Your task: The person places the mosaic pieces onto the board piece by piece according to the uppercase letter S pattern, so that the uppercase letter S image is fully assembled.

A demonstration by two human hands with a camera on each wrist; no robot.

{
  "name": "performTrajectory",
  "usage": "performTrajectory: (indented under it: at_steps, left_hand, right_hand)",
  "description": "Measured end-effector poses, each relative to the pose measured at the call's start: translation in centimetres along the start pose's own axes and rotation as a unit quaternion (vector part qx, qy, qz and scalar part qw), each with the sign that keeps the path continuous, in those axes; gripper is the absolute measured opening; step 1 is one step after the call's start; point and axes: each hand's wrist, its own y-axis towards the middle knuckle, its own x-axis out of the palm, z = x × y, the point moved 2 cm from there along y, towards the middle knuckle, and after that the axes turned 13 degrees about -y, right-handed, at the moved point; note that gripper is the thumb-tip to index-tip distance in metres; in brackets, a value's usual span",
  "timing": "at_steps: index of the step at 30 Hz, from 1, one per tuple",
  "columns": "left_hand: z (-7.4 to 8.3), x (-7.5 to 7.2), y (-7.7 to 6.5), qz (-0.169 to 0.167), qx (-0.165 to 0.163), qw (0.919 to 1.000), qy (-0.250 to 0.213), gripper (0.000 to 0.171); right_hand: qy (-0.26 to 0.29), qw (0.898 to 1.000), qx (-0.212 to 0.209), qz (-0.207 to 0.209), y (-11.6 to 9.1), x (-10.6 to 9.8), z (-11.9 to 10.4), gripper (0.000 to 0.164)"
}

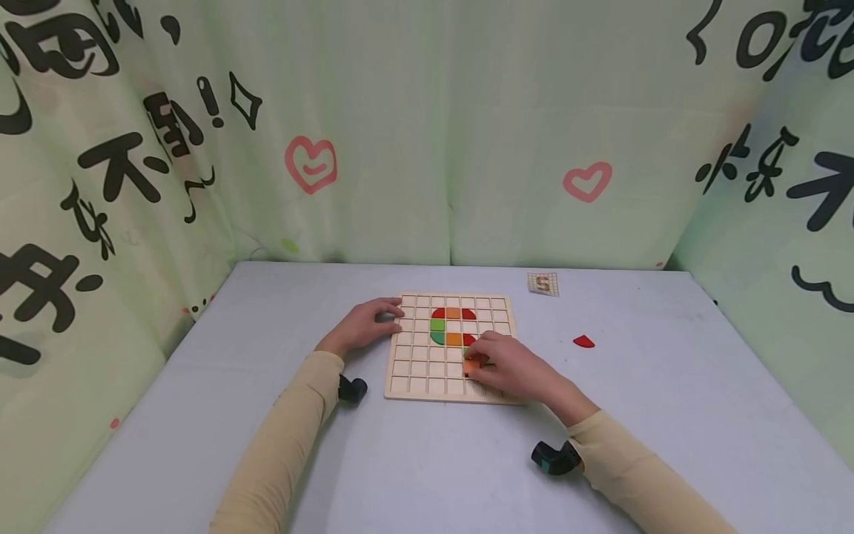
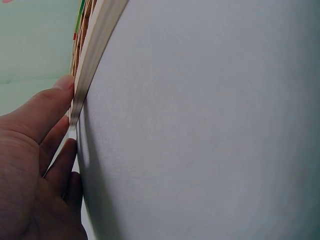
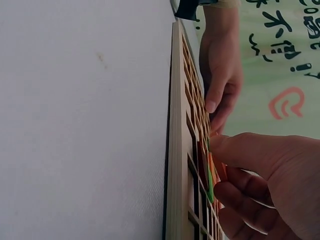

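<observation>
A wooden grid board (image 1: 420,367) lies on the table, with red, orange and green tiles set in some of its squares. Among them are a green square tile (image 1: 437,325) and an orange tile (image 1: 453,313). My right hand (image 1: 514,365) is over the board's right half, pinching an orange tile (image 1: 471,365) between thumb and fingers, low over the grid below a red tile (image 1: 469,340). The palm hides some squares. At the board's left side, my left hand (image 1: 363,325) touches the edge with extended fingers; its thumb (image 2: 62,85) rests against the rim.
A loose red tile (image 1: 583,342) lies on the white table (image 1: 667,386) right of the board. Behind it is a small patterned card (image 1: 543,284). Pale green curtains (image 1: 400,148) with writing and hearts stand around the table's back and sides.
</observation>
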Motion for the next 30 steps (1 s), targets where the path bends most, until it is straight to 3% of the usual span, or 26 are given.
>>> performTrajectory:
  at_steps: [9, 20, 30]
  left_hand:
    - [-0.1, 0.1, 0.1, 0.0, 0.0, 1.0, -0.002, 0.032]
    - [-0.2, 0.1, 0.1, 0.004, -0.009, 0.9999, -0.002, 0.032]
    - [0.0, 0.0, 0.0, 0.001, -0.008, 1.0, -0.005, 0.032]
  right_hand:
    - [-0.022, 0.999, -0.036, 0.011, 0.9, 0.7, -1.1, 0.019]
    - [-0.025, 0.999, -0.03, 0.011, 1.2, 1.0, -1.5, 0.021]
    - [-0.018, 1.0, -0.019, 0.004, 1.4, 0.8, -1.3, 0.011]
